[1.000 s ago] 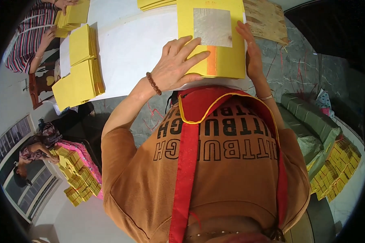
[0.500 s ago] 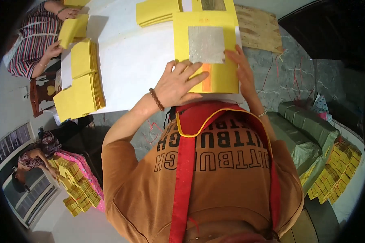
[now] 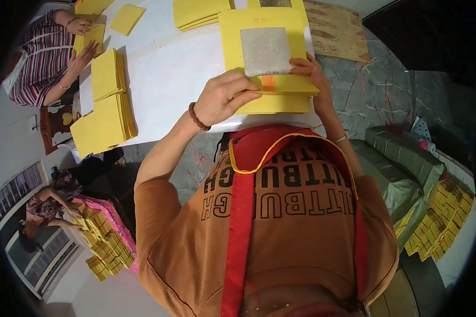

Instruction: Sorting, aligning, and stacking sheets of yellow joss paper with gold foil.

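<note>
A yellow paper sheet [image 3: 228,47] with a silver foil square [image 3: 266,51] and an orange strip lies on top of a stack of like sheets [image 3: 274,104] at the table's near edge. Its near end is lifted and bent up, so a gap shows over the sheets beneath. My left hand [image 3: 228,94], a brown bead bracelet at its wrist, is closed on the left side of the bent end. At the right side my right hand [image 3: 314,82] grips the same sheet, fingers on top near the foil; its thumb is mostly hidden.
Folded yellow papers stand in piles [image 3: 109,74] along the white table's [image 3: 164,79] left edge, with another pile [image 3: 202,13] at the far side. A co-worker in a striped top [image 3: 43,47] handles yellow paper at far left. A wooden board [image 3: 336,31] lies beyond right.
The sheet's near end has come up off the stack and bent away from me. My left hand has gone from spread flat to closed. The co-worker's paper has been lowered.
</note>
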{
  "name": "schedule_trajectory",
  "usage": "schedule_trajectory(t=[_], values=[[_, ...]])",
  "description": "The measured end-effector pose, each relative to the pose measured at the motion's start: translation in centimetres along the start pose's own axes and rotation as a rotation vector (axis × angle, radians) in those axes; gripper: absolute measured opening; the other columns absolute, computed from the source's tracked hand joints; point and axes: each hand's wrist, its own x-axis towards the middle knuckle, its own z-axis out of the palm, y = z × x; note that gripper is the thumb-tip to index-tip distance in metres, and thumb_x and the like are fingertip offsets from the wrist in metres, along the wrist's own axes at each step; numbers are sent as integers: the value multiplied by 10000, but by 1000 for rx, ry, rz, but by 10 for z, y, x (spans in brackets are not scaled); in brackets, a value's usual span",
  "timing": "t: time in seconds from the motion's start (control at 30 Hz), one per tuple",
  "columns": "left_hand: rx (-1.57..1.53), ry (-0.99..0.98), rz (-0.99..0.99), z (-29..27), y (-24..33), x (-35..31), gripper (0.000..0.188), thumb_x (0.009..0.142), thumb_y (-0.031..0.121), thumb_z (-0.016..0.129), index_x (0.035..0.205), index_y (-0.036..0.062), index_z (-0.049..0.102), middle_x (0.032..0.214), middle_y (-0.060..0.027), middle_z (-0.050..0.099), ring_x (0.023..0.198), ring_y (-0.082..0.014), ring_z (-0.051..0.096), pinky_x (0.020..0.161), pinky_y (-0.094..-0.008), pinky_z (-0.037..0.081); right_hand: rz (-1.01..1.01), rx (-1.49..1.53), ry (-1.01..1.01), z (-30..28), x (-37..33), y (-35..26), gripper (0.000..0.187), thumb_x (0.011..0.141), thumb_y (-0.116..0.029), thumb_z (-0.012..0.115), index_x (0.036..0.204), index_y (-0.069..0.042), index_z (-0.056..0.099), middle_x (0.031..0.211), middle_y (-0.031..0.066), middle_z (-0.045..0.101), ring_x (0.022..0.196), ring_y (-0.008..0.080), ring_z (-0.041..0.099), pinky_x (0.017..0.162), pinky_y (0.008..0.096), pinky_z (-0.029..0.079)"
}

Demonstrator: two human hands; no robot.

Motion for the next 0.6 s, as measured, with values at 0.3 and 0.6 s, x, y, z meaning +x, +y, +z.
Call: schedule_trajectory(t=[0.3,0.6], values=[[10,-20,42,3,-5,-3,120,838,109,571,871,-2,602,740,-102,544,703,-254,524,636,-323,429,25,-34,19,3,-1,1,516,955,-336,228,894,5,611,1171,146,536,1268,289,308,1049,388,200],[-45,-5,-120,2,-2,-1,139,838,144,571,857,13,613,704,-93,560,596,-212,539,549,-295,428,-18,-49,44,4,0,3,481,958,-268,238,875,-16,639,1139,104,572,1248,265,323,1039,356,213]])
